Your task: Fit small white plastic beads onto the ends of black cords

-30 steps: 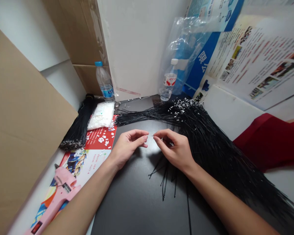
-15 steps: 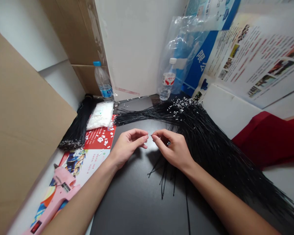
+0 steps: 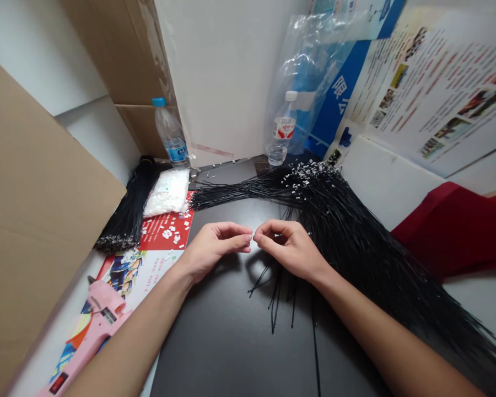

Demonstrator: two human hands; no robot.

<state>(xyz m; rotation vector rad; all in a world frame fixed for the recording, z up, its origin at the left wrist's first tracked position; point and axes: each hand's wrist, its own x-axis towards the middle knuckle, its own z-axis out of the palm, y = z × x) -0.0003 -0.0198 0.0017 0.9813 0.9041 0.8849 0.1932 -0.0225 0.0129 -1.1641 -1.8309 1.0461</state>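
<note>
My left hand (image 3: pixel 218 245) and my right hand (image 3: pixel 288 246) meet over the dark tabletop, both pinched with fingertips almost touching. A tiny white connector piece (image 3: pixel 252 236) shows between the fingertips, at the left hand's side; the fingers cover most of it. The right thumb and forefinger pinch the end of a thin black wire, mostly hidden by the hand. Close to the right hand lies a large heap of black wires (image 3: pixel 355 248), many ending in small white connectors (image 3: pixel 310 173). A few loose wire ends (image 3: pixel 275 309) stick out below that hand.
At left are a bag of white connectors (image 3: pixel 167 192), loose white pieces on a red printed sheet (image 3: pixel 159 234), a black wire bundle (image 3: pixel 128 215) and a pink glue gun (image 3: pixel 101 314). Two bottles, blue-capped (image 3: pixel 170 135) and white-capped (image 3: pixel 284 132), stand behind. Cardboard (image 3: pixel 37 209) borders the left.
My two hands have come closer, so the fingertips now nearly touch, with a small white piece showing between them. The view has shifted slightly.
</note>
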